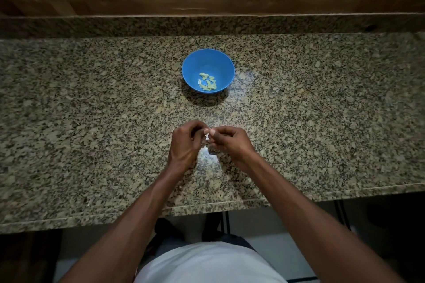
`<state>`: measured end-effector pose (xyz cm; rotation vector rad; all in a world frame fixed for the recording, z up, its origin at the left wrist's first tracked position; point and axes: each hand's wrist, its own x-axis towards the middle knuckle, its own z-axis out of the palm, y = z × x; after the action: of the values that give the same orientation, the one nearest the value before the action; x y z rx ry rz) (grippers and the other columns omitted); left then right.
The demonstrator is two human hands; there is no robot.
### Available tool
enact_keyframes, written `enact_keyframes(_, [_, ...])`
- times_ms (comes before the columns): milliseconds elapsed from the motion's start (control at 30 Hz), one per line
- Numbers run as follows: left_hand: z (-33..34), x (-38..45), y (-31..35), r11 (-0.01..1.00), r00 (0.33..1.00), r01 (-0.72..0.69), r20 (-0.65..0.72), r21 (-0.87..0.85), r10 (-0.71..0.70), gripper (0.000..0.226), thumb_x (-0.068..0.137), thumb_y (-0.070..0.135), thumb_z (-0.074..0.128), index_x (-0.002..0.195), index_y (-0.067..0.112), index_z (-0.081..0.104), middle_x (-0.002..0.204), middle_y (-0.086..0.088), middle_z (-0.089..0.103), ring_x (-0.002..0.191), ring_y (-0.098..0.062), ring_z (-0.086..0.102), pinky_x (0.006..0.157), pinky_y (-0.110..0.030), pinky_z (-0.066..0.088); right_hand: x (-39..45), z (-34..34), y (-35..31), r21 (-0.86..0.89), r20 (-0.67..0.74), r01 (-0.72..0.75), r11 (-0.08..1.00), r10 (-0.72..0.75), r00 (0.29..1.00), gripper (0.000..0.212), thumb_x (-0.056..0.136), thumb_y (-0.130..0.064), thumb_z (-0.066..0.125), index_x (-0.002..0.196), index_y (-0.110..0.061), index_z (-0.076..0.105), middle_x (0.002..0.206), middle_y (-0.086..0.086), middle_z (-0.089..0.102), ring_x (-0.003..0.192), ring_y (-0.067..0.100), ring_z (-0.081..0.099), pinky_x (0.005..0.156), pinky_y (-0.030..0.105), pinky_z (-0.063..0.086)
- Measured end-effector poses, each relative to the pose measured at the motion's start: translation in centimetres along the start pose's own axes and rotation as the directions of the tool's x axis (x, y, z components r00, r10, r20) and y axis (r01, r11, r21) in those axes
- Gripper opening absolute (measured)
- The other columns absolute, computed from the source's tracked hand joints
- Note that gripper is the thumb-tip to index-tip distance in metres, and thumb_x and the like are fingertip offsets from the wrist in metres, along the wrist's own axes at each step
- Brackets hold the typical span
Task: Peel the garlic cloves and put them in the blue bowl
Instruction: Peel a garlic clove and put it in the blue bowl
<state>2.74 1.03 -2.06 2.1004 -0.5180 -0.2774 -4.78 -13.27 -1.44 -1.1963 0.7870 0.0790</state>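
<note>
Both hands are meeting just above the counter (92,122); my left hand (185,142) is curled round one side of a small pale garlic clove (207,137), my right hand (230,142) pinching the other side of it with thumb and fingertips; the clove sits right between them, mostly hidden, so I can't tell its long axis or how much skin is left; the blue bowl (190,62) lies straight ahead of both hands, well apart, peeled cloves (207,81) already in its bottom; neither hand is clearly nearer, so I reckon either could carry this one forward.
</note>
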Motion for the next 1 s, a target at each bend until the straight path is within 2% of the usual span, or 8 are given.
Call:
enact_keyframes(67, [0.3,0.0,0.2,1.000,0.999,-0.009,-0.050,0.008,0.009,0.005,0.097,0.011,0.068,0.094,0.012,0.072,0.084,0.006,0.072,0.077,-0.003,0.067,0.066,-0.022,0.056,-0.1,0.5,-0.1,0.120,0.036,-0.077,0.990,0.073,0.997,0.025,0.096,-0.010,0.072,0.112,0.008,0.073,0.085,0.010,0.075,0.075,0.015,0.070,0.077,0.028,0.062])
enact_keyframes(133, [0.6,0.0,0.4,1.000,0.997,0.021,-0.070,0.006,-0.020,0.005,0.097,0.012,0.069,0.093,0.011,0.072,0.083,0.006,0.071,0.077,-0.003,0.068,0.065,-0.020,0.057,0.1,0.9,0.1,0.093,-0.006,-0.057,0.994,0.058,0.998,0.023,0.097,-0.012,0.072,0.110,0.007,0.073,0.084,0.011,0.075,0.074,0.016,0.070,0.078,0.032,0.062])
enact_keyframes(233, [0.9,0.0,0.8,0.994,0.991,0.103,-0.078,-0.028,-0.105,0.005,0.096,0.014,0.070,0.092,0.013,0.073,0.079,0.010,0.069,0.075,0.004,0.066,0.059,-0.012,0.054,0.6,1.2,0.4,-0.208,-0.162,0.097,0.973,-0.132,0.978,0.016,0.092,-0.020,0.080,0.098,-0.006,0.076,0.083,0.008,0.078,0.076,0.022,0.077,0.075,0.043,0.066])
enact_keyframes(300, [1.0,0.1,1.0,0.982,0.979,0.180,-0.088,-0.060,-0.185,0.003,0.095,0.015,0.071,0.094,0.014,0.074,0.081,0.009,0.070,0.076,0.003,0.066,0.061,-0.013,0.054,0.8,1.6,0.3,-0.376,-0.190,0.164,0.912,-0.249,0.950,0.016,0.090,-0.023,0.081,0.096,-0.010,0.077,0.081,0.004,0.078,0.073,0.019,0.077,0.067,0.037,0.066])
enact_keyframes(467, [1.0,0.5,1.1,0.883,0.905,0.409,-0.024,-0.231,-0.425,0.008,0.090,0.015,0.078,0.098,0.015,0.075,0.089,0.001,0.075,0.082,-0.014,0.075,0.074,-0.033,0.064,0.9,2.0,0.4,-0.587,-0.113,0.311,0.747,-0.456,0.883,0.006,0.096,-0.008,0.072,0.100,-0.009,0.077,0.085,0.001,0.077,0.073,0.010,0.074,0.063,0.031,0.065])
enact_keyframes(767, [-1.0,1.2,1.1,0.621,0.696,0.716,0.253,-0.320,-0.672,0.005,0.087,0.003,0.077,0.086,-0.002,0.075,0.072,-0.011,0.075,0.065,-0.019,0.069,0.064,-0.032,0.059,1.4,1.3,2.1,-0.803,0.202,0.498,0.328,-0.636,0.745,0.015,0.087,0.008,0.073,0.087,-0.007,0.071,0.079,0.003,0.068,0.069,0.014,0.060,0.061,0.036,0.055])
enact_keyframes(867, [-1.5,1.3,1.4,0.679,0.714,0.698,0.299,-0.227,-0.633,0.011,0.091,0.006,0.074,0.081,0.001,0.075,0.069,-0.007,0.072,0.062,-0.016,0.065,0.061,-0.030,0.056,1.5,1.3,2.3,-0.802,0.222,0.515,0.302,-0.649,0.728,0.017,0.086,0.009,0.075,0.087,-0.007,0.070,0.080,0.002,0.068,0.070,0.012,0.059,0.062,0.027,0.053])
enact_keyframes(1000, [-1.9,1.6,1.2,0.668,0.698,0.706,0.384,-0.235,-0.604,0.016,0.097,0.006,0.066,0.084,0.001,0.073,0.071,-0.007,0.069,0.059,-0.013,0.062,0.057,-0.028,0.054,1.2,1.3,1.8,-0.762,0.144,0.505,0.406,-0.654,0.743,0.013,0.091,0.006,0.071,0.090,-0.007,0.073,0.082,0.002,0.072,0.070,0.010,0.063,0.062,0.014,0.050])
